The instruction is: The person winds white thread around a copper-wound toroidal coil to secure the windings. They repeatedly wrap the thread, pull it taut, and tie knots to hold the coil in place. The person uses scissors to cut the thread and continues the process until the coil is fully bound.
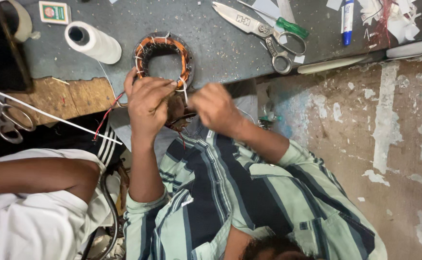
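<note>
now both hands tie white string (184,89) on the round copper wire ring (163,60) at the bench edge. left hand (146,106) and right hand (216,107) pinch it; next pull tight, gently.

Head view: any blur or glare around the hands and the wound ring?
Head view: light soft and even, no hard shadows; right hand slightly motion-blurred, left hand and the round copper-wound metal ring sharp; mild sheen on the steel scissors, no blown glare.

Small rectangular box (54,12) (white, green-and-red label) at table's far edge; beside white thread spool (93,42).
</note>
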